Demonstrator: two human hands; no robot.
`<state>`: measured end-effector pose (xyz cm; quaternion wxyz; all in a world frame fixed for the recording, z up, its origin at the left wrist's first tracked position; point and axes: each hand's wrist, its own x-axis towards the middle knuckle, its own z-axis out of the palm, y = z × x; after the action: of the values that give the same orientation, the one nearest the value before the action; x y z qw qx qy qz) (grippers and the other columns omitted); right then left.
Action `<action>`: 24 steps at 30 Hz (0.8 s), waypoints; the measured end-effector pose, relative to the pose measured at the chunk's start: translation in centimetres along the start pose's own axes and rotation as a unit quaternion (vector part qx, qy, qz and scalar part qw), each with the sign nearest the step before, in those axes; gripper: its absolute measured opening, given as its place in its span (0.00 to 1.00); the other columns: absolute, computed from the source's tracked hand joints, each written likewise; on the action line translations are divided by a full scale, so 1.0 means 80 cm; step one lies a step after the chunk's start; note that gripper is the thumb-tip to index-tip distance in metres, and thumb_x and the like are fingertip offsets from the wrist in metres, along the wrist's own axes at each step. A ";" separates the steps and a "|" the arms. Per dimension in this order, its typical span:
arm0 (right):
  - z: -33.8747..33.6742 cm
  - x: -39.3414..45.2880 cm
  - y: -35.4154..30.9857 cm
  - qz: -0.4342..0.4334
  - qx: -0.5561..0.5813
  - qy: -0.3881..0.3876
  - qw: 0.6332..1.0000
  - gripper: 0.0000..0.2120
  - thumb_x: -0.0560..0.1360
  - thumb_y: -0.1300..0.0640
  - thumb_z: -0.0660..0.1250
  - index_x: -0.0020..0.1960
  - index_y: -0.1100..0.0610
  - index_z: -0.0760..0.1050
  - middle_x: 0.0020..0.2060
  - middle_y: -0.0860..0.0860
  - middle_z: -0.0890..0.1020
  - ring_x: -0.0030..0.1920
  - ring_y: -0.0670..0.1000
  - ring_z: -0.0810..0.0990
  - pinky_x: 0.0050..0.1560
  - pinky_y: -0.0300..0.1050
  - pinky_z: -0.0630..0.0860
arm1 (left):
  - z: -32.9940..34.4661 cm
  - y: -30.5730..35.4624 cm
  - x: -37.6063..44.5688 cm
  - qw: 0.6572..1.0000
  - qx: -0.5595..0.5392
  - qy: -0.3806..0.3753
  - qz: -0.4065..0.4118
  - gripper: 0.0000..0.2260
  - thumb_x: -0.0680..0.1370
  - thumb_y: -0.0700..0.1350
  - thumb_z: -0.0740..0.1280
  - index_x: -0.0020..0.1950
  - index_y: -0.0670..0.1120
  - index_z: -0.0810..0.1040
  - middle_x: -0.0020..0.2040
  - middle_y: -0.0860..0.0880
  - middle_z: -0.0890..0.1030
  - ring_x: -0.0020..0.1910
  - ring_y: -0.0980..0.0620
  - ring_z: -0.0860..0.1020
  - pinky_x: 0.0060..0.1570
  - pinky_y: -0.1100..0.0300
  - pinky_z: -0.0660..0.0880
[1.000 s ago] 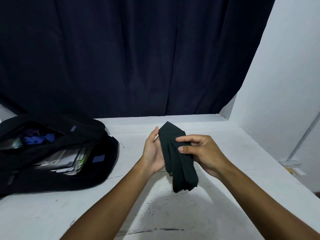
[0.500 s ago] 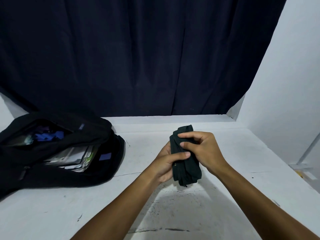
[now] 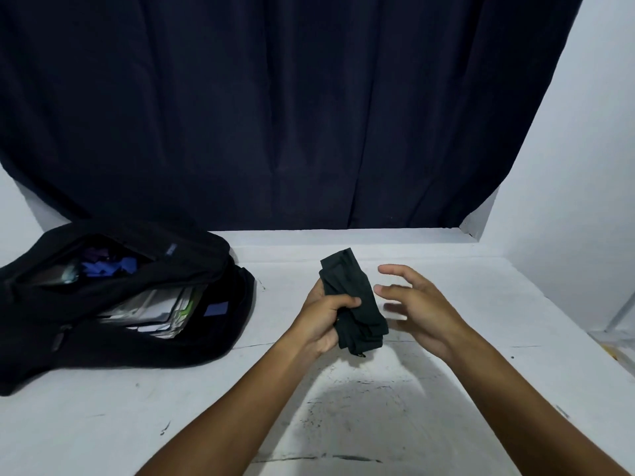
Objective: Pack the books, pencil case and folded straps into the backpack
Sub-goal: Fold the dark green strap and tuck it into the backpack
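Straps folded and in hand, not yet packed.

My left hand [image 3: 324, 317] grips the folded straps [image 3: 354, 300] above the middle of the table [image 3: 446, 424]; my right hand [image 3: 417, 304] hovers just beside them, fingers spread, holding nothing. At far left the backpack [image 3: 103, 355] lies open with books [image 3: 154, 312] already inside, so I judge only the straps are left. Something blue [image 3: 110, 266] sits in the upper pocket; whether it is the pencil case I cannot tell. The backpack's left edge is cut off.
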<state>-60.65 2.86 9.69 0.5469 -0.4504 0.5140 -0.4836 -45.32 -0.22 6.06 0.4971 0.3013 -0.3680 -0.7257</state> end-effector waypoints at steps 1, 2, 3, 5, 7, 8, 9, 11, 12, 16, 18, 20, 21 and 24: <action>0.000 0.000 0.003 0.026 0.034 -0.026 0.999 0.18 0.75 0.60 0.69 0.61 0.44 0.75 0.54 0.53 0.81 0.51 0.56 0.80 0.48 0.50 0.79 | -0.001 0.000 0.001 1.000 0.000 0.004 0.001 0.19 0.74 0.24 0.61 0.62 0.39 0.73 0.55 0.37 0.79 0.52 0.41 0.79 0.48 0.52 0.81; 0.001 0.001 0.006 0.039 0.059 -0.049 0.996 0.20 0.76 0.61 0.68 0.63 0.42 0.72 0.55 0.55 0.82 0.47 0.57 0.82 0.47 0.50 0.80 | -0.002 0.000 0.000 1.000 0.000 0.006 0.002 0.19 0.74 0.24 0.61 0.61 0.39 0.74 0.54 0.38 0.80 0.50 0.42 0.80 0.47 0.52 0.81; 0.003 0.002 0.007 0.043 0.068 -0.067 0.995 0.22 0.77 0.61 0.68 0.65 0.41 0.70 0.55 0.56 0.82 0.45 0.57 0.83 0.46 0.51 0.80 | -0.003 0.000 0.000 1.000 0.001 0.007 0.001 0.18 0.75 0.24 0.60 0.60 0.40 0.74 0.53 0.39 0.80 0.49 0.42 0.81 0.46 0.52 0.81; 0.006 0.004 0.007 0.041 0.056 -0.093 0.993 0.21 0.77 0.61 0.67 0.65 0.41 0.71 0.55 0.56 0.83 0.46 0.57 0.83 0.48 0.51 0.79 | -0.005 0.000 -0.002 1.000 0.003 0.008 -0.004 0.18 0.75 0.24 0.60 0.59 0.41 0.74 0.51 0.39 0.81 0.48 0.43 0.81 0.47 0.51 0.81; 0.006 0.007 0.006 0.047 0.038 -0.117 0.991 0.17 0.77 0.61 0.66 0.63 0.45 0.76 0.54 0.55 0.83 0.47 0.56 0.82 0.48 0.51 0.78 | -0.008 0.000 -0.004 1.000 0.002 0.007 -0.008 0.18 0.75 0.24 0.60 0.60 0.41 0.74 0.50 0.40 0.82 0.48 0.42 0.82 0.47 0.51 0.81; 0.005 0.009 0.006 0.056 0.038 -0.134 0.989 0.15 0.77 0.60 0.66 0.62 0.47 0.78 0.53 0.55 0.83 0.46 0.55 0.81 0.48 0.51 0.78 | -0.009 0.001 -0.005 1.000 0.002 0.004 -0.009 0.19 0.75 0.24 0.60 0.60 0.40 0.74 0.49 0.40 0.82 0.47 0.43 0.82 0.47 0.51 0.81; 0.003 0.011 0.008 0.070 0.046 -0.152 0.985 0.15 0.76 0.60 0.66 0.60 0.50 0.79 0.52 0.54 0.83 0.47 0.55 0.81 0.47 0.52 0.78 | -0.010 0.002 -0.006 1.000 0.003 0.000 -0.011 0.18 0.75 0.24 0.60 0.60 0.40 0.74 0.48 0.40 0.82 0.47 0.43 0.82 0.46 0.51 0.81; 0.002 0.015 0.012 0.095 0.068 -0.171 0.978 0.15 0.72 0.59 0.67 0.58 0.52 0.81 0.51 0.52 0.84 0.48 0.55 0.81 0.47 0.53 0.78 | -0.011 0.004 -0.008 1.000 0.012 -0.006 -0.018 0.18 0.75 0.23 0.60 0.58 0.41 0.75 0.47 0.41 0.82 0.46 0.44 0.82 0.44 0.53 0.81; 0.002 0.017 0.013 0.101 0.070 -0.171 0.978 0.15 0.70 0.58 0.68 0.56 0.53 0.82 0.52 0.52 0.84 0.49 0.55 0.81 0.48 0.54 0.78 | -0.011 0.004 -0.008 1.000 0.016 -0.009 -0.022 0.18 0.75 0.23 0.60 0.57 0.41 0.75 0.47 0.41 0.82 0.46 0.44 0.82 0.44 0.54 0.81; 0.010 0.023 0.019 0.097 0.037 -0.156 0.982 0.12 0.70 0.60 0.69 0.52 0.53 0.84 0.52 0.53 0.85 0.49 0.53 0.81 0.52 0.51 0.78 | -0.011 0.002 -0.011 0.999 0.032 -0.012 -0.028 0.19 0.74 0.21 0.60 0.56 0.41 0.74 0.47 0.41 0.81 0.45 0.45 0.82 0.41 0.55 0.81; 0.014 0.027 0.020 0.084 0.024 -0.148 0.985 0.11 0.74 0.63 0.67 0.54 0.54 0.83 0.53 0.54 0.85 0.52 0.53 0.81 0.54 0.49 0.77 | -0.015 0.002 -0.013 0.999 0.033 -0.012 -0.028 0.20 0.73 0.21 0.60 0.58 0.41 0.74 0.48 0.40 0.81 0.46 0.44 0.82 0.43 0.54 0.81; 0.019 0.032 0.021 0.073 0.030 -0.149 0.986 0.12 0.76 0.66 0.65 0.56 0.56 0.82 0.54 0.55 0.84 0.54 0.54 0.82 0.56 0.47 0.77 | -0.020 0.006 -0.017 0.999 0.036 -0.015 -0.028 0.21 0.73 0.21 0.61 0.61 0.41 0.74 0.50 0.39 0.81 0.49 0.43 0.81 0.47 0.53 0.82; 0.023 0.033 0.022 0.069 0.037 -0.152 0.985 0.13 0.76 0.66 0.64 0.57 0.58 0.81 0.54 0.56 0.84 0.54 0.55 0.82 0.56 0.47 0.77 | -0.022 0.009 -0.019 0.999 0.039 -0.015 -0.028 0.22 0.73 0.21 0.61 0.62 0.40 0.73 0.51 0.39 0.80 0.50 0.43 0.81 0.50 0.52 0.81; 0.040 0.036 0.023 0.064 0.046 -0.170 0.982 0.13 0.76 0.68 0.64 0.58 0.59 0.80 0.54 0.58 0.84 0.54 0.56 0.82 0.55 0.47 0.79 | -0.034 0.020 -0.028 0.999 0.045 -0.008 -0.020 0.22 0.74 0.21 0.61 0.62 0.41 0.73 0.51 0.40 0.80 0.49 0.44 0.81 0.50 0.53 0.81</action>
<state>-57.30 0.23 7.75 0.6762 -0.4667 0.4184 -0.3871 -41.61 0.89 6.05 0.4659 0.3247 -0.3982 -0.7204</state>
